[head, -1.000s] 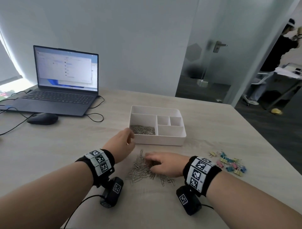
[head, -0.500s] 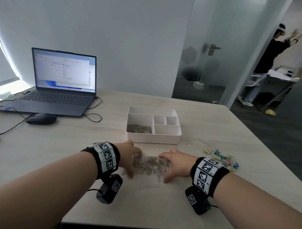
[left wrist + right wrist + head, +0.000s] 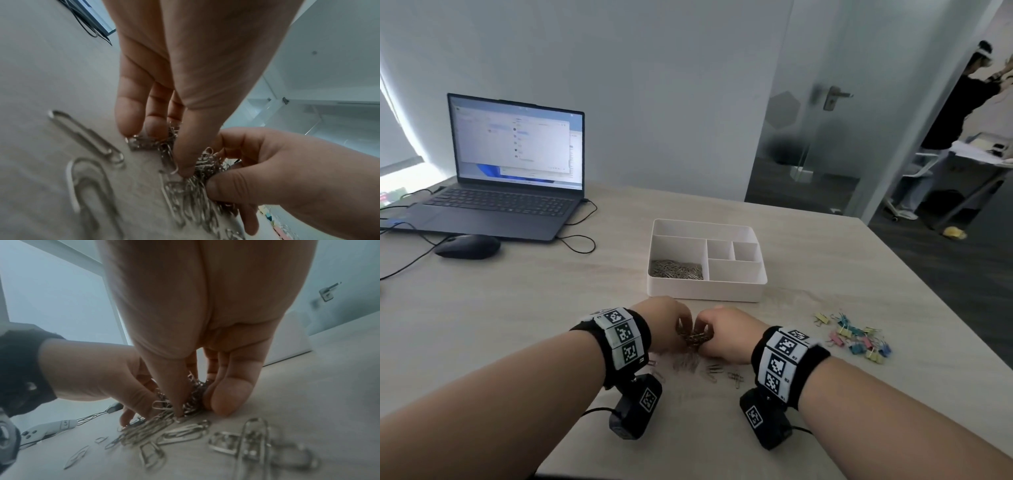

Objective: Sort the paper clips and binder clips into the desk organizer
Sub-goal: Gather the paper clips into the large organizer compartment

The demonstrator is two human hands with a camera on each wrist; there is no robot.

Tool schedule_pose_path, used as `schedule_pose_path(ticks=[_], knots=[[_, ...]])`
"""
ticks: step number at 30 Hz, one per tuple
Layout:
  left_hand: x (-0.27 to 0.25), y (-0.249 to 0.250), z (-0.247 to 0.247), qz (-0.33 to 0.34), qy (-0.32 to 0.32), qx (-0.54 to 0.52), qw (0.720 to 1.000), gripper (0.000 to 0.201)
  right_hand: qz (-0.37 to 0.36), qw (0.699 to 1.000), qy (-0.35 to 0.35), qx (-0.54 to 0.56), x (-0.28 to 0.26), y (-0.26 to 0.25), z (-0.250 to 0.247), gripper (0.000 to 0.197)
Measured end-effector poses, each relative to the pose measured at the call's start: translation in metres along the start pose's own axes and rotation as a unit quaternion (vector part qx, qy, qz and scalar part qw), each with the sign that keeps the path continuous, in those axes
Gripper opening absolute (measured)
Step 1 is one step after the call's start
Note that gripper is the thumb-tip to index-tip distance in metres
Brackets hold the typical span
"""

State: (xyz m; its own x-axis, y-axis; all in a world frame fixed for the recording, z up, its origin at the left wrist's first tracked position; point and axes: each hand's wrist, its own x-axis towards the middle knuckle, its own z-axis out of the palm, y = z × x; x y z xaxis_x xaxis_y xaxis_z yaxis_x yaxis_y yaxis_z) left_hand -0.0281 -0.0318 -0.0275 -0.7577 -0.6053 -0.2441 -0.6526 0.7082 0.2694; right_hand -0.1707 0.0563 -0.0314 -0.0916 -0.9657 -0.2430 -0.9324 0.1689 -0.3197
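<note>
My left hand (image 3: 662, 325) and right hand (image 3: 726, 334) press together, fingers curled around a bunch of paper clips (image 3: 693, 337) on the table (image 3: 517, 308). Loose clips (image 3: 722, 373) lie just behind them. The desk organizer (image 3: 705, 289) sits just ahead; binder clips (image 3: 856, 337) lie to the right.

No text, brand or number is legible in any view. The laptop screen (image 3: 517, 145), at 10 o'clock on the table (image 3: 825, 274), shows windows whose lines are too small to read. The black-and-white square marker patterns on the left wristband (image 3: 621, 337) and the right wristband (image 3: 784, 359) carry tiny marks beside them that cannot be made out. In the right wrist view, a white device (image 3: 49, 430) at 8 o'clock bears a short printed label, too blurred to read.
</note>
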Motion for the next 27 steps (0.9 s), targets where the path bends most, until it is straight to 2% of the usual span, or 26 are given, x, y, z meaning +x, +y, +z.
schedule_pose_path(ticks=[5,9,18,22,27], knots=[[0.006,-0.005,-0.004,-0.001,-0.010,-0.050,0.999,0.020,0.008,0.998,-0.008,0.068,0.003,0.003,-0.002,0.021],[0.011,-0.017,-0.007,-0.005,-0.035,-0.162,0.986,0.007,0.034,0.982,-0.028,0.184,0.008,0.009,-0.004,0.015],[0.026,-0.044,-0.041,-0.001,-0.008,-0.305,0.952,0.011,0.034,0.930,-0.017,0.365,0.028,0.013,-0.029,0.014],[0.036,-0.057,-0.060,-0.005,0.034,-0.369,0.929,0.015,0.025,0.917,-0.004,0.398,0.041,0.010,-0.045,0.016],[0.054,-0.066,-0.078,-0.025,0.132,-0.420,0.897,0.017,0.020,0.897,0.024,0.442,0.066,0.002,-0.065,0.014]])
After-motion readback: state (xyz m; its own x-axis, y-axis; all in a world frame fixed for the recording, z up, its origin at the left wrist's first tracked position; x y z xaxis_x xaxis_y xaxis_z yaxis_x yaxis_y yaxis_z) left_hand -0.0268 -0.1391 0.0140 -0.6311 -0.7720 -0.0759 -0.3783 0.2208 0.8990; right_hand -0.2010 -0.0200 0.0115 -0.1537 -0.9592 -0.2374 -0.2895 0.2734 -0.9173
